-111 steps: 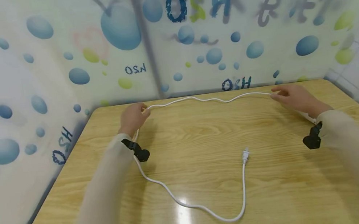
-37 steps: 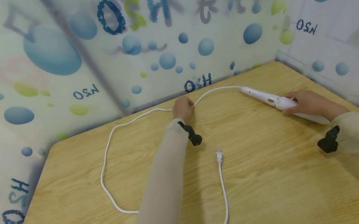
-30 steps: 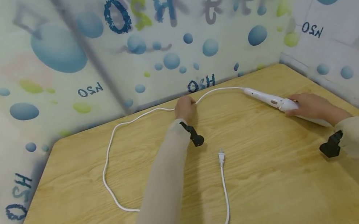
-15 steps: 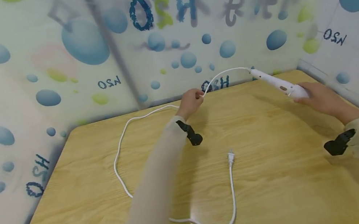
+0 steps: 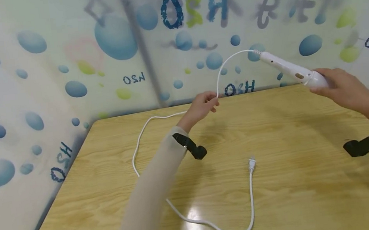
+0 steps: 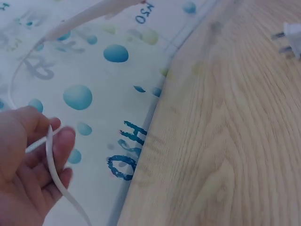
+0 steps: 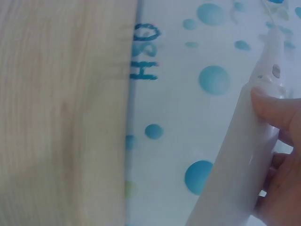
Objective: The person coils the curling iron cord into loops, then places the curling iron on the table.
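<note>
My right hand [image 5: 347, 90] grips a white wand-shaped corded appliance [image 5: 284, 67], raised above the table and tilted with its slim cord end up and to the left. In the right wrist view, the thumb lies near the collar below a small button on the white body [image 7: 240, 146]. My left hand [image 5: 200, 107] pinches the white cord [image 5: 251, 194] a short way from the appliance. The left wrist view shows the cord [image 6: 54, 174] running between thumb and fingers. A two-pin plug [image 5: 252, 163] lies on the table. The left sleeve hides part of the cord.
The wood-grain table [image 5: 297, 193] has its back edge against a wall covering [image 5: 261, 5] printed with bubbles and letters. Another covered wall stands at the left. Black wrist cameras sit on both sleeves.
My right hand has lifted the appliance off the table. My left hand has risen with the cord, which now arches higher between the hands. The head view has turned left.
</note>
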A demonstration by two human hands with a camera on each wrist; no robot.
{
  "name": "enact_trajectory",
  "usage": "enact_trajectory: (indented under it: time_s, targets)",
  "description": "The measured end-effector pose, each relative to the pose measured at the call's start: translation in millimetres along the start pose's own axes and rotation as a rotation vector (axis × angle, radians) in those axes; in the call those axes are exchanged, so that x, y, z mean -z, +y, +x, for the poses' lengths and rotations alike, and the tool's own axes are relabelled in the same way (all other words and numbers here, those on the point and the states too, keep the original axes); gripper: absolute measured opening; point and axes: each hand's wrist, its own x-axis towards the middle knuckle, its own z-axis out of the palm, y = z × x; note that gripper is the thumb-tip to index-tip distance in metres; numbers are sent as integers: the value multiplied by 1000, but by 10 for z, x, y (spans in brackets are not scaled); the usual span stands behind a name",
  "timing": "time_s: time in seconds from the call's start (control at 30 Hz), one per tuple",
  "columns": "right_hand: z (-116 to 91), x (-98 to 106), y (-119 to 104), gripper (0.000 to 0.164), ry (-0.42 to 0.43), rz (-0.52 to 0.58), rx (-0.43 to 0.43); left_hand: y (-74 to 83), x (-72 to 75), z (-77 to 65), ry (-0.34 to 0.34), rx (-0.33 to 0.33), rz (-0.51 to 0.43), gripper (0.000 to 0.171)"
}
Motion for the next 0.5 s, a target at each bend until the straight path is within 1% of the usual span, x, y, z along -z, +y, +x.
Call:
enact_trajectory:
  time_s: [0.07,0.13,0.27,0.33,0.43,0.5]
  targets:
    - [14,33,-58,55,13,8,4,50,10,-84,-20,-45,-11,28]
    - [27,78,-109,55,24,41,27,114,13,-168,-54,-82,-15,31]
    - [66,167,-202,54,44,133,88,286,-2,-310,-145,-166,28,35]
    - [80,202,-253,55,52,168,100,389,-22,-371,-206,-210,63,36]
    - [75,242,-352,56,60,190,107,516,-66,-449,-320,-258,106,39]
    - [48,258,-425,57,65,202,117,568,-99,-489,-398,-285,109,40]
